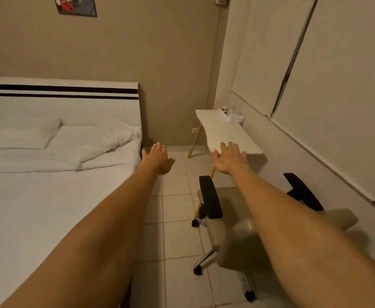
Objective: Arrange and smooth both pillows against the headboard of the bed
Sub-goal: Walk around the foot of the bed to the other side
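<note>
Two white pillows on the bed (37,207), both up at the head end: the left pillow (15,133) lies flat and fairly tidy close to the headboard (60,91), cut off by the edge of my view, while the right pillow (97,141) sits crooked, rumpled and creased, one corner sagging down toward the middle of the mattress and its far end close to the bed's right edge. My left hand (157,160) hangs in the air just past that right edge, fingers loosely spread, palm down, touching nothing. My right hand (230,157) is out in front of the small white table (224,132), fingers spread wide, empty too; I can't tell whether it touches the tabletop. On the far end of that table there's a little tray (232,117) with a patterned cup (224,109) and a clear glass (232,109) in it. Below my right forearm, a beige office chair (237,236) with black armrests stands on pale floor tiles (177,230). White sheet, smooth across the near half. Headboard white with two black stripes, beige wall behind, a poster (76,5) up top, pale blinds (315,63) along the right.
</note>
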Demonstrator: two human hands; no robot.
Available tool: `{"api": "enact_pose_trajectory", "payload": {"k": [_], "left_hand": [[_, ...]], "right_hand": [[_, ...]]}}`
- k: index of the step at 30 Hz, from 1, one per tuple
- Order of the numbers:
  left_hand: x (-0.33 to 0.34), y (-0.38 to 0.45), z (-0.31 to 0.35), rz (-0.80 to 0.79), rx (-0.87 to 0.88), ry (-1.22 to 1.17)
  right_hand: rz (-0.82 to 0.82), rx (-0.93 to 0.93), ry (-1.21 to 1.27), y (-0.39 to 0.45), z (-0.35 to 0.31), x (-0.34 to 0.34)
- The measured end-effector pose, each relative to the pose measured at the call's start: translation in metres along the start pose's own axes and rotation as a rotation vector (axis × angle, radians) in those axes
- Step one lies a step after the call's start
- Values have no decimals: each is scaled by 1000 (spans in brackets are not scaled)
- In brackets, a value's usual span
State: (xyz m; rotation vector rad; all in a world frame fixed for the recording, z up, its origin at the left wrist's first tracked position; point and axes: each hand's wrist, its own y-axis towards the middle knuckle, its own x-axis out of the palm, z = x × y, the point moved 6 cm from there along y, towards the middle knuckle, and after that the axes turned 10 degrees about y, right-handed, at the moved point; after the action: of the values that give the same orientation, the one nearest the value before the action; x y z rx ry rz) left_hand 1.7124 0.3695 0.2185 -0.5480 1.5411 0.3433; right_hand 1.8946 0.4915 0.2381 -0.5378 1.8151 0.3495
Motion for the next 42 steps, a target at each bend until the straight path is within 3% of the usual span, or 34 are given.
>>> {"api": "enact_pose_trajectory", "payload": {"k": [18, 42], "left_hand": [[-6, 188, -82, -21, -235, -37], [10, 467, -302, -143, -432, -11]], "right_hand": [[-119, -212, 22, 246, -94, 38], [-205, -307, 21, 566, -295, 122]]}}
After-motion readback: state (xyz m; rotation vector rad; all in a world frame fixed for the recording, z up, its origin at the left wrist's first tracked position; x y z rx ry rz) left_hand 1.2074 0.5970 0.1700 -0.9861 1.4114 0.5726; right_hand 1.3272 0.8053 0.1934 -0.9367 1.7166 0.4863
